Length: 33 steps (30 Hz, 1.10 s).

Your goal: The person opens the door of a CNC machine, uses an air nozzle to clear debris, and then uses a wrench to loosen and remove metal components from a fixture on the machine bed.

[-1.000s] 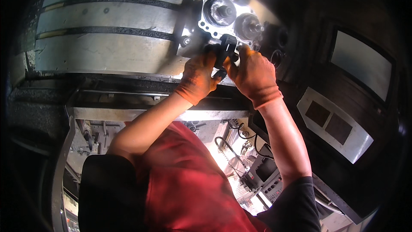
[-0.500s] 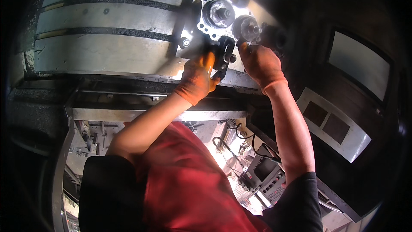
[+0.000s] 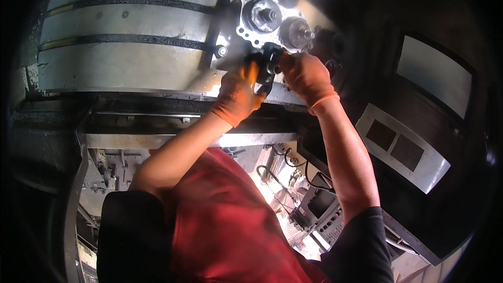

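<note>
My left hand, in an orange glove, is closed around the near side of a black slotted clamp. The clamp's far end lies against the near edge of a bright metal casting. My right hand, gloved the same way, has its fingers curled at the clamp's right side, on the nut there. Its fingertips are partly hidden. Just beyond the hands, a round stepped part with a projecting stub stands on the right of the casting, beside a round boss.
A slotted machine table extends to the left. A bolt stands in the fixture plate left of the clamp. On the right are a dark-framed window and a light panel. A control box with coiled cable sits below.
My right hand has moved left from beside the round stepped part onto the clamp's nut. My left hand keeps its grip on the clamp. The whole view has shifted slightly.
</note>
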Motion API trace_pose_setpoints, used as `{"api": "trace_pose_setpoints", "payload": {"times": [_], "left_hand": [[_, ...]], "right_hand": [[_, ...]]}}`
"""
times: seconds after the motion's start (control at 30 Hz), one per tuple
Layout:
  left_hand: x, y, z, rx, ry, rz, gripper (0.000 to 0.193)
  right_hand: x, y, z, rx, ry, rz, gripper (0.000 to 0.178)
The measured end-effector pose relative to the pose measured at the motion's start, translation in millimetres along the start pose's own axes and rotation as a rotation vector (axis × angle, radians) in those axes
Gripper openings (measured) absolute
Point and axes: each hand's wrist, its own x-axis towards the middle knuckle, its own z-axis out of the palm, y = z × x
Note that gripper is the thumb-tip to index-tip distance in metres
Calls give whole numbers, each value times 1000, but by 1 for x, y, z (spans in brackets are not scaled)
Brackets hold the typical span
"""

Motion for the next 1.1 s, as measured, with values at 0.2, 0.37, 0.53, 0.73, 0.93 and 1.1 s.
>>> {"api": "trace_pose_setpoints", "payload": {"times": [0.2, 0.37, 0.53, 0.73, 0.93, 1.1], "left_hand": [[2, -5, 2, 45, -16, 36, 73], [4, -5, -9, -49, -11, 113, 70], [1, 4, -5, 8, 77, 49, 68], [10, 11, -46, -269, 80, 135, 61], [61, 1, -85, -43, 498, 336, 60], [117, -6, -60, 127, 267, 440, 63]], "right_hand": [[-20, -8, 2, -311, 314, -434, 34], [-16, -8, -9, -283, 183, -245, 47], [-6, -3, 14, -569, 83, -420, 43], [-17, -14, 39, -166, 233, -51, 42], [28, 2, -65, -219, 535, -280, 44], [114, -11, -99, -452, 373, -244, 51]]}}
